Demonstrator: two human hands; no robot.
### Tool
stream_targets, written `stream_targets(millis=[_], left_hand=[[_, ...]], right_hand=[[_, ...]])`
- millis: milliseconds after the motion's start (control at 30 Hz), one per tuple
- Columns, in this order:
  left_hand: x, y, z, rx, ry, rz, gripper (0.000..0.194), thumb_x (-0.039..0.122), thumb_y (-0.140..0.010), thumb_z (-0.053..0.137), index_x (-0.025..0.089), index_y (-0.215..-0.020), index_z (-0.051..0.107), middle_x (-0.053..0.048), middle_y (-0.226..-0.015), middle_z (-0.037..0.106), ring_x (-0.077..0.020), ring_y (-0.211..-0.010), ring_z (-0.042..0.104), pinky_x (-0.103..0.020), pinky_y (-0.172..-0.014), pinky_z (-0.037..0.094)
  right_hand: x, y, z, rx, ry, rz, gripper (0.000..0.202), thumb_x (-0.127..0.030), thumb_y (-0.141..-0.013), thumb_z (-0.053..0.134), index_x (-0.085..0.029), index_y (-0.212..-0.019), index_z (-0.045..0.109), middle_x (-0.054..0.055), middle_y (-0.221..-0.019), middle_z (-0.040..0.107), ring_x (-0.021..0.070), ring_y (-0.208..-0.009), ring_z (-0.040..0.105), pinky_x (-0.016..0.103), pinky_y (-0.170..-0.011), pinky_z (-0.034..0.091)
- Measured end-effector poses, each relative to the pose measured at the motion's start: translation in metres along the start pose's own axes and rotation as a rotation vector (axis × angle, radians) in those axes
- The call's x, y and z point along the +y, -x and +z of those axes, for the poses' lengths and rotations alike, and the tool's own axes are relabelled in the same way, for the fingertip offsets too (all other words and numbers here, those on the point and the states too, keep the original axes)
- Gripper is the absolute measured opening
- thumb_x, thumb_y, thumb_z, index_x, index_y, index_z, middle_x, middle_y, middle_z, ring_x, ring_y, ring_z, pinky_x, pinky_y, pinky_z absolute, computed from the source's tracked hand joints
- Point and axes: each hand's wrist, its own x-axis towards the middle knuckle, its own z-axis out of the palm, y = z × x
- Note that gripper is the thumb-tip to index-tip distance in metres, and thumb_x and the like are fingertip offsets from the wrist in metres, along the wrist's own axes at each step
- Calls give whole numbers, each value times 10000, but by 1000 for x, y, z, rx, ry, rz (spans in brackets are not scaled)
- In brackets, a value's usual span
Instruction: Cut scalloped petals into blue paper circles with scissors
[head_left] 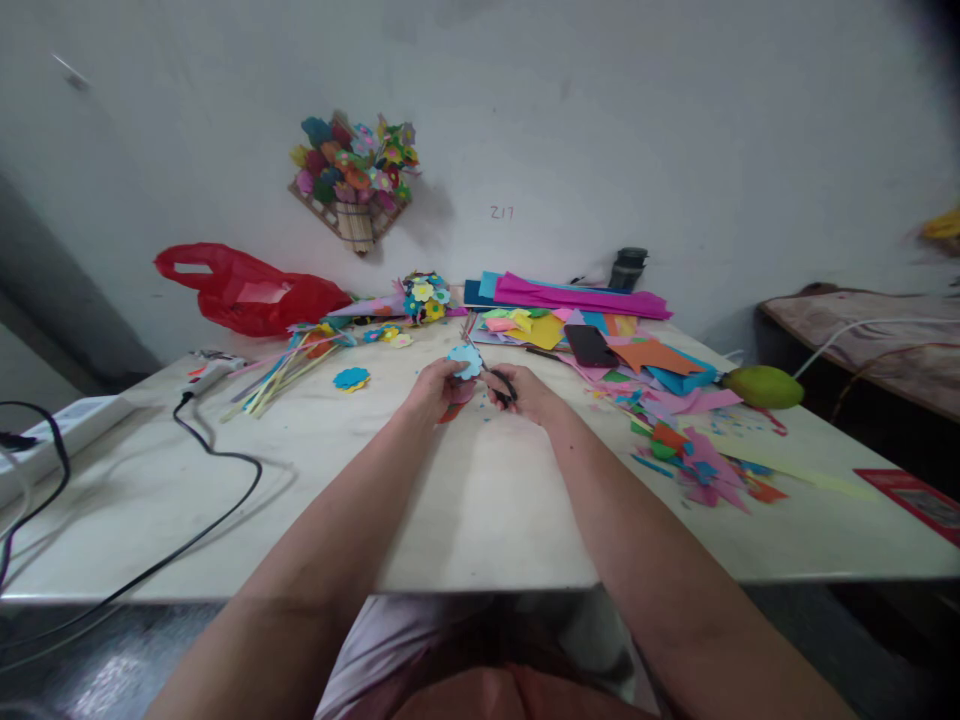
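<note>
Over the middle of the white table, my left hand [435,390] pinches a light blue paper flower [466,361] with a scalloped edge. My right hand [526,394] is closed round the black handles of a pair of scissors [504,385], whose blades point up and left beside the flower. Whether the blades touch the paper I cannot tell. Something pink shows below the flower at my left fingers. An orange paper scrap [450,413] lies under that hand. Off to the left sits a darker blue paper flower [351,378] with yellow beneath it.
Paper scraps [705,465] spread over the right side, near a phone [589,346] and a green fruit [763,387]. A red plastic bag [251,290], paper strips [281,375] and a power strip [67,430] with cables occupy the left. Coloured sheets [577,297] lie at the back.
</note>
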Motion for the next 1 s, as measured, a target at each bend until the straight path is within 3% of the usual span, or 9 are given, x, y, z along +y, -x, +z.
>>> stream_targets(millis=[400, 600, 1000], left_hand=[[-8, 2, 13, 114, -21, 47, 270, 157, -619, 774, 194, -759, 546, 6, -706, 643, -109, -554, 609, -200, -491, 451], [-16, 1, 17, 186, -19, 76, 299, 202, -601, 799, 209, -767, 551, 23, -693, 627, -115, -599, 629, -216, -576, 457], [-23, -1, 22, 244, -27, 132, 271, 254, -568, 798, 206, -699, 565, 26, -632, 607, -123, -588, 605, -238, -583, 403]], right_hand=[[4, -3, -1, 30, -13, -21, 172, -285, -926, 642, -165, -809, 605, -29, -548, 595, 69, -391, 492, 174, -339, 238], [8, -6, -2, 25, -22, -40, 186, -304, -909, 665, -170, -800, 596, -33, -547, 593, 69, -390, 493, 179, -337, 236], [7, -7, 3, 46, -5, -81, 187, -287, -918, 650, -170, -781, 597, -42, -520, 578, 75, -381, 496, 187, -335, 242]])
